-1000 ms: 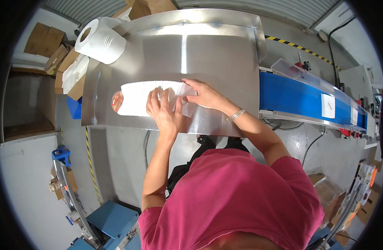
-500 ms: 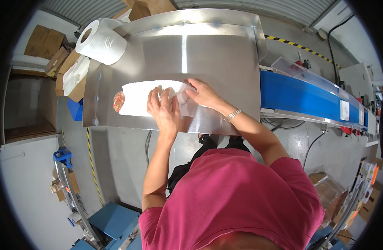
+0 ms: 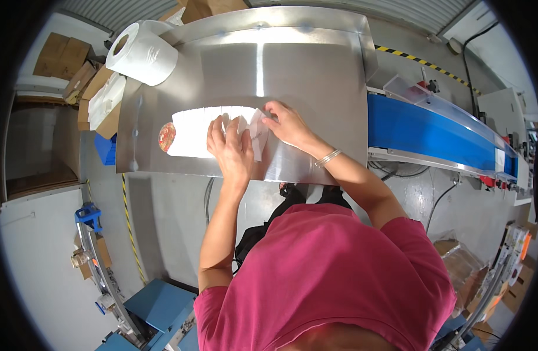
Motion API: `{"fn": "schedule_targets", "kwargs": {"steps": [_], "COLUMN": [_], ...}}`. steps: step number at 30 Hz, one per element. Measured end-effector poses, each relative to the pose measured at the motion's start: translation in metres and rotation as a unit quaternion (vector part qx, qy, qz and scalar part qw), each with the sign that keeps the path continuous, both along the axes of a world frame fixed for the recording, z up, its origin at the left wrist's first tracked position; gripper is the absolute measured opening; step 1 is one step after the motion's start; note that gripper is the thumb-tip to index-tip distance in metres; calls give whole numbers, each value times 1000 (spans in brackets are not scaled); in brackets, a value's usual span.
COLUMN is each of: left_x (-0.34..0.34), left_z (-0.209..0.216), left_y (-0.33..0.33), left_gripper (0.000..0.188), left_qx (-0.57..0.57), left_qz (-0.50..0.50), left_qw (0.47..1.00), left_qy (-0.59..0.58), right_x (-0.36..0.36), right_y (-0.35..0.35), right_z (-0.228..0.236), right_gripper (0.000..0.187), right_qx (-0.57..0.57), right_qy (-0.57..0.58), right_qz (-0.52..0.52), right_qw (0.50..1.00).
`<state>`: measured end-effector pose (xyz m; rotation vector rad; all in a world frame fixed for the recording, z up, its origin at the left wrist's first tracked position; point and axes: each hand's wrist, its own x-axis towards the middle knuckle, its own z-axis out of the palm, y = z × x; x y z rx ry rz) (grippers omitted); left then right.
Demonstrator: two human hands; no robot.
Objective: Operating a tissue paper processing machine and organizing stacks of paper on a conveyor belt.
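Observation:
A long row of thin white packets (image 3: 193,131) stacked close against one another lies on the steel table (image 3: 316,70). Against its left end is a round, red-patterned piece (image 3: 166,137); what it is I cannot make out. My left hand (image 3: 230,152) lies over the right part of the row, fingers bent and gripping the packets. At the right end, a pale printed packet (image 3: 259,137) leans against the others. My right hand (image 3: 285,124) has thumb and fingers at its upper right edge, and they seem to hold it.
A big white paper roll (image 3: 143,55) stands at the table's far left corner, beside opened cardboard boxes (image 3: 108,105). To the right runs a blue conveyor belt (image 3: 421,126) with a clear guard (image 3: 412,90), carrying a white packet (image 3: 500,159) at its far end. Raised edges border the table's back.
The pale packet at the right end has come up from lying slanted toward me and now sits closer to the row. White packets on the belt have travelled further right.

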<state>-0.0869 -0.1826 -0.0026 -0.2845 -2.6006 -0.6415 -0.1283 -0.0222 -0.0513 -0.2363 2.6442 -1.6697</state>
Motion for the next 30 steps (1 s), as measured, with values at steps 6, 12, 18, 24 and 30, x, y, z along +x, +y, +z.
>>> {"fn": "schedule_targets", "kwargs": {"steps": [6, 12, 18, 24, 30], "left_x": [1, 1, 1, 1, 2], "left_z": [2, 4, 3, 8, 8], "left_y": [1, 1, 2, 0, -2], "left_gripper": [35, 32, 29, 28, 29], "left_qx": [-9, 12, 15, 32, 35], "left_qz": [1, -4, -1, -9, -20], "left_qw": [1000, 1000, 1000, 999, 999], "left_qy": [12, 7, 4, -21, -25], "right_x": [3, 3, -15, -32, -32], "right_y": [0, -1, 11, 15, 17], "right_z": [-2, 3, 27, 30, 29], "right_gripper": [39, 39, 37, 38, 37], "right_qx": [54, 45, -27, -38, -38], "right_qy": [99, 105, 61, 11, -1], "right_qz": [69, 62, 120, 214, 221], "right_qw": [991, 992, 991, 976, 975]}}
